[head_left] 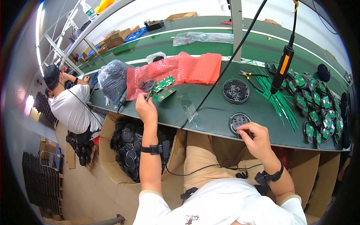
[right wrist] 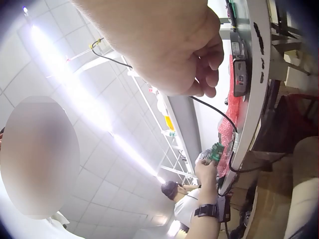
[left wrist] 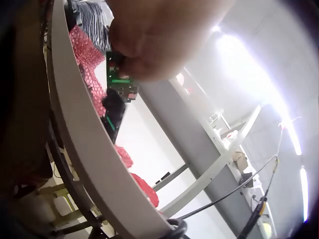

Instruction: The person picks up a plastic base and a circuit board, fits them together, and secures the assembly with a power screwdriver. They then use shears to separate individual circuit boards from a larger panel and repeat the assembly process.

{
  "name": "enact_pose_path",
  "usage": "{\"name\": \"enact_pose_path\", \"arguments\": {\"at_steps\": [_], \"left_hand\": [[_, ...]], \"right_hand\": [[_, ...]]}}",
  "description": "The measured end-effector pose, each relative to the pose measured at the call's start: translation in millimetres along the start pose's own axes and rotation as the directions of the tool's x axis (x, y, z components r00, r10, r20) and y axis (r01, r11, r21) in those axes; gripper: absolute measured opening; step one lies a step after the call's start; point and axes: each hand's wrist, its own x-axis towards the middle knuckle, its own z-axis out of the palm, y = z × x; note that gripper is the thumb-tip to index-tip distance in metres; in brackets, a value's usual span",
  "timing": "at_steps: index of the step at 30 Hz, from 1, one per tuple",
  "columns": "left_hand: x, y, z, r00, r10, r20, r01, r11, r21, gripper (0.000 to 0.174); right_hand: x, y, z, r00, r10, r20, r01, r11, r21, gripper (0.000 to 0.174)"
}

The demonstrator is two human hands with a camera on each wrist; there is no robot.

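My left hand (head_left: 146, 109) is raised at the table's front edge, left of centre, and pinches a green circuit board (head_left: 164, 94). In the left wrist view the thumb covers part of the board (left wrist: 118, 82). A second green board (head_left: 164, 83) with pale components shows just behind it, in front of the red bubble wrap (head_left: 161, 71). My right hand (head_left: 257, 139) has its fingers curled, with fingertips right at the near rim of a round black perforated cover (head_left: 239, 120). I cannot tell whether those fingertips pinch anything small.
A round dish of small black parts (head_left: 236, 91) stands behind the cover. Cutters (head_left: 252, 77), green strips (head_left: 279, 99) and many board assemblies (head_left: 318, 108) lie right. A screwdriver (head_left: 283, 67) hangs above. A carton (head_left: 108, 150) of black parts stands below; another person (head_left: 73, 101) sits left.
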Motion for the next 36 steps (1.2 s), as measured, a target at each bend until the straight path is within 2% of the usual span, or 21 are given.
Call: {"name": "enact_pose_path", "arguments": {"at_steps": [1, 3, 7, 8, 10, 11, 12, 13, 15, 17, 19, 22, 23, 25, 27, 29, 30, 32, 33, 35, 36], "left_hand": [[-1.5, 4.0, -5.3, 1.0, 0.003, 0.004, -0.003, 1.0, -0.001, 0.024], [-5.4, 10.7, -14.9, 0.986, 0.151, -0.07, -0.124, 0.949, 0.291, 0.016], [-18.2, 36.1, -42.7, 0.996, 0.083, -0.008, -0.083, 0.978, -0.19, 0.024], [-25.7, 74.4, -64.9, 0.932, -0.176, 0.317, 0.313, 0.831, -0.459, 0.021], [-54.4, 103.8, -74.6, 0.796, -0.074, 0.601, 0.562, 0.461, -0.687, 0.026], [-63.9, 125.7, -86.0, 0.677, -0.008, 0.736, 0.687, 0.366, -0.628, 0.026], [-76.8, 142.4, -88.3, 0.627, 0.069, 0.776, 0.731, 0.293, -0.617, 0.025], [-86.5, 152.8, -89.8, 0.554, 0.126, 0.823, 0.77, 0.299, -0.564, 0.028], [-100.5, 182.0, -90.2, 0.558, 0.178, 0.811, 0.76, 0.283, -0.585, 0.031], [-111.0, 191.5, -84.7, 0.549, 0.176, 0.817, 0.74, 0.352, -0.573, 0.031], [-118.4, 201.0, -82.3, 0.543, 0.171, 0.822, 0.712, 0.425, -0.559, 0.032], [-128.0, 214.9, -79.5, 0.696, 0.118, 0.708, 0.517, 0.602, -0.608, 0.028], [-132.8, 216.7, -76.4, 0.694, 0.12, 0.71, 0.517, 0.604, -0.607, 0.028], [-141.5, 218.0, -70.0, 0.787, 0.158, 0.596, 0.303, 0.743, -0.597, 0.03], [-143.9, 217.6, -67.5, 0.791, 0.16, 0.59, 0.301, 0.738, -0.604, 0.03], [-134.5, 216.6, -71.3, 0.683, 0.137, 0.718, 0.479, 0.658, -0.581, 0.03], [-130.0, 209.2, -70.6, 0.683, 0.133, 0.718, 0.478, 0.661, -0.578, 0.03], [-119.3, 185.5, -67.3, 0.357, 0.354, 0.864, 0.807, 0.348, -0.477, 0.029], [-114.8, 175.9, -66.0, 0.356, 0.35, 0.866, 0.807, 0.352, -0.474, 0.029], [-103.1, 159.0, -64.3, 0.285, 0.482, 0.828, 0.888, 0.191, -0.417, 0.03], [-92.6, 152.5, -67.8, 0.362, 0.382, 0.85, 0.872, 0.185, -0.454, 0.028]], "right_hand": [[-1.4, -0.1, -0.3, 1.0, 0.004, -0.003, -0.004, 1.0, 0.0, 0.012], [-2.8, -0.8, -0.4, 1.0, 0.013, -0.004, -0.013, 0.999, 0.029, 0.012], [-2.6, -6.5, -0.6, 0.999, 0.033, 0.011, -0.034, 0.999, 0.035, 0.011], [-2.2, -6.4, 1.0, 0.999, 0.038, 0.022, -0.04, 0.994, 0.099, 0.018], [2.2, -13.0, 5.6, 0.998, 0.045, 0.035, -0.05, 0.987, 0.15, 0.026], [6.9, -20.6, 11.7, 0.995, 0.094, 0.017, -0.095, 0.946, 0.31, 0.035], [10.1, -25.9, 15.5, 0.989, 0.147, 0.005, -0.133, 0.877, 0.462, 0.045], [11.5, -27.5, 16.5, 0.988, 0.156, 0.004, -0.142, 0.882, 0.45, 0.045], [13.9, -26.6, 16.7, 0.974, 0.157, 0.164, -0.222, 0.808, 0.546, 0.056], [13.0, -25.1, 16.6, 0.983, 0.124, 0.137, -0.171, 0.888, 0.426, 0.043], [8.9, -22.6, 18.3, 0.934, 0.318, 0.165, -0.358, 0.832, 0.424, 0.031], [1.8, -15.6, 27.5, 0.952, 0.304, 0.043, -0.295, 0.868, 0.4, 0.024], [-0.9, -13.5, 30.5, 0.947, 0.32, -0.027, -0.29, 0.889, 0.354, 0.026], [-7.2, -3.1, 40.1, 0.95, 0.302, -0.084, -0.267, 0.919, 0.29, 0.025], [-9.4, 5.0, 44.6, 0.951, 0.278, -0.137, -0.244, 0.944, 0.222, 0.025], [-7.2, 12.6, 41.9, 0.968, 0.197, -0.157, -0.149, 0.949, 0.277, 0.022], [-5.7, 14.4, 33.3, 0.968, 0.197, -0.154, -0.148, 0.948, 0.281, 0.022], [-3.5, 12.9, 9.7, 0.87, 0.278, 0.408, -0.493, 0.515, 0.701, 0.019], [-5.5, 9.9, 7.9, 0.869, 0.276, 0.41, -0.494, 0.511, 0.703, 0.019], [-12.9, 5.1, 6.2, 0.875, 0.231, 0.425, -0.481, 0.318, 0.817, 0.018], [-16.3, 6.2, 2.7, 0.897, 0.252, 0.363, -0.432, 0.327, 0.84, 0.015]]}}
